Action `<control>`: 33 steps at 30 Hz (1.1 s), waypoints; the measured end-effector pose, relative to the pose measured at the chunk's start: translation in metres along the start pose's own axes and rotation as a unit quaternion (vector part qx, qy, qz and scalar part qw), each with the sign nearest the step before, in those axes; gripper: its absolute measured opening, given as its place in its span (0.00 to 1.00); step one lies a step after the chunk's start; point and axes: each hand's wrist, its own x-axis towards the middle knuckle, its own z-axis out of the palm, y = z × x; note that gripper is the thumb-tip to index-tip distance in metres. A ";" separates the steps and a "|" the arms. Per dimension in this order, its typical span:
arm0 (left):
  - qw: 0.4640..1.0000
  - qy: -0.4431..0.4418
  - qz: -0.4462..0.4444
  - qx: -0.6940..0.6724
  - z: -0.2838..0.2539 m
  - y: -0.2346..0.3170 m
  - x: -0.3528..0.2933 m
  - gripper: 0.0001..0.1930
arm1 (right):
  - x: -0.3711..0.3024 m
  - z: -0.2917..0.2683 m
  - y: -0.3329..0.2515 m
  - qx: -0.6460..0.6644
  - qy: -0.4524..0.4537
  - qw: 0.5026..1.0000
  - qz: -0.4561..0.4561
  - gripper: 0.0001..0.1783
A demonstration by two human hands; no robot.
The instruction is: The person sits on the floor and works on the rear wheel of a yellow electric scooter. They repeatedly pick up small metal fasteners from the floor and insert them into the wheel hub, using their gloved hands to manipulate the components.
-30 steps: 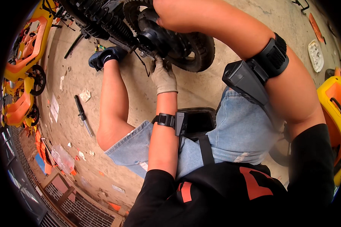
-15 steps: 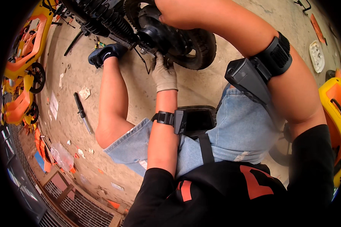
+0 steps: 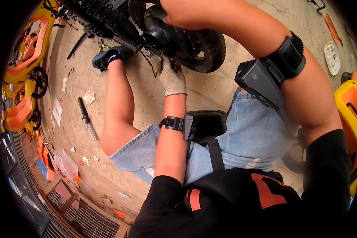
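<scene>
Black rubber wheel (image 3: 204, 49), gloved left hand (image 3: 171, 77) fingers just beneath

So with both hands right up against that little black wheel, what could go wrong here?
1. The gloved left hand sits under the hub, beside the small tyre; if the wheel turns, fingers might get pinched.
2. The right hand is bare, so sharp metal edges near the hub could scrape it.
3. A screwdriver-like tool lies loose on the concrete floor by the person's leg and could be stepped on or kicked.
</scene>
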 end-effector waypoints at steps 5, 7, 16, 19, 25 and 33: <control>1.000 0.012 0.014 0.004 0.005 -0.001 0.000 0.15 | -0.011 -0.003 -0.003 0.013 0.020 1.000 0.007 0.21; 1.000 0.023 0.017 0.004 0.007 -0.002 0.000 0.14 | -0.010 -0.007 0.000 0.012 0.005 1.000 -0.006 0.22; 1.000 -0.006 -0.006 -0.021 0.003 0.001 0.002 0.07 | -0.001 -0.005 -0.002 -0.005 -0.025 1.000 0.013 0.23; 1.000 0.015 0.011 -0.017 0.009 0.004 -0.007 0.07 | 0.000 -0.005 -0.002 -0.004 -0.025 0.999 0.025 0.23; 1.000 -0.008 0.027 -0.002 0.000 0.000 -0.002 0.06 | 0.001 -0.004 0.000 -0.003 -0.022 1.000 0.001 0.23; 1.000 -0.015 0.007 -0.020 -0.002 -0.001 0.003 0.11 | -0.005 -0.003 -0.002 0.031 0.001 0.999 0.025 0.23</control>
